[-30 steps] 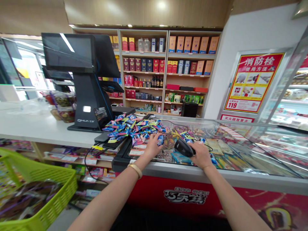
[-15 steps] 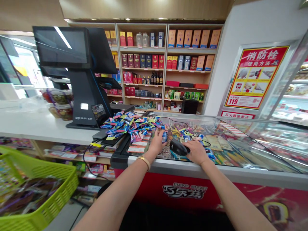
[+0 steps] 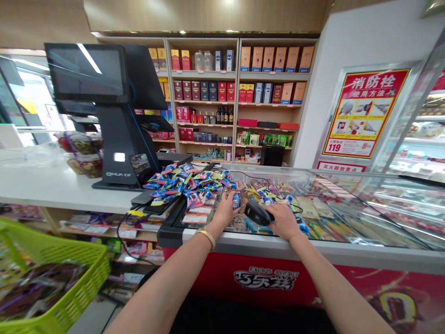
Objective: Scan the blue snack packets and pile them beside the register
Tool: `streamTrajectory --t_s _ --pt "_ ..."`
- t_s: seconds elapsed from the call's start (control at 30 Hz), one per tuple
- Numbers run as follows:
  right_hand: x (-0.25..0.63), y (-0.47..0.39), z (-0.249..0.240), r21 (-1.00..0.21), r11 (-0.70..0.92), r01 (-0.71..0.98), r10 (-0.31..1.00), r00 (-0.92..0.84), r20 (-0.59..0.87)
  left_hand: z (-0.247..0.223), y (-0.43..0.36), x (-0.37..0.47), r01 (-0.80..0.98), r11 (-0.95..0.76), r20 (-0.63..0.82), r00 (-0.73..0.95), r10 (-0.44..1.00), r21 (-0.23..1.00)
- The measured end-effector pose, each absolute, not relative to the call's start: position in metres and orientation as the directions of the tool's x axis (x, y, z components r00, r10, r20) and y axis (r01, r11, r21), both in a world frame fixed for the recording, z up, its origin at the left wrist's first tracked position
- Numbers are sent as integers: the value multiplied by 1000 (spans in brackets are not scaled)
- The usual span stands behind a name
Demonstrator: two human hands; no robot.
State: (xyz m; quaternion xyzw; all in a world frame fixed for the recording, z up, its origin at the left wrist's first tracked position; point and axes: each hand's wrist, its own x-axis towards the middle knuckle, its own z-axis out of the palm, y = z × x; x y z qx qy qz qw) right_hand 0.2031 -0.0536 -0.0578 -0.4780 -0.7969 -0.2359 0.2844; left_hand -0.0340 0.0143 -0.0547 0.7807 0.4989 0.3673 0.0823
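Observation:
My left hand is closed on a small blue snack packet, held low over the glass top of the freezer. In my right hand is a black barcode scanner, its head turned left toward that packet. Left of and beyond my left hand lies a heap of blue and pink snack packets, spread over the freezer's left end. A few more blue packets lie around my right hand, partly hidden by it and by the scanner.
A black cash register stands on the white counter at left, beside plastic food tubs. A green shopping basket with packages is at lower left. Cables hang from the counter. Shelves of boxed bottles line the back.
The view has shifted slightly. Both hands keep nearly the same pose, with the packet and the scanner still held and facing each other.

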Motion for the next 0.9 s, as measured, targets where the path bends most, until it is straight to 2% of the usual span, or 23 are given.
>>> streamTrajectory --t_s 0.3,0.47,0.63,0.7,0.77,0.83,0.9 --pt "220 -54 -64 -14 218 976 503 -100 858 -54 2 31 710 -487 384 319 867 510" --pt "217 -55 -63 -17 178 984 482 -72 873 -57 -9 59 707 -547 329 439 836 448" --pt "213 -58 -60 -47 175 983 491 -45 870 -56 -13 46 683 -621 309 539 784 385" --pt "212 -58 -60 -51 180 982 492 -45 870 -51 -11 28 704 -617 361 506 783 352" --pt "212 -58 -59 -53 184 981 490 -45 871 -42 -7 3 758 -589 487 417 767 279" --pt "212 -57 -60 -46 191 980 487 -54 872 -32 -1 -28 850 -461 570 254 782 254" --pt "211 -57 -60 -33 193 981 491 -68 868 -24 5 -60 925 -265 588 59 807 271"
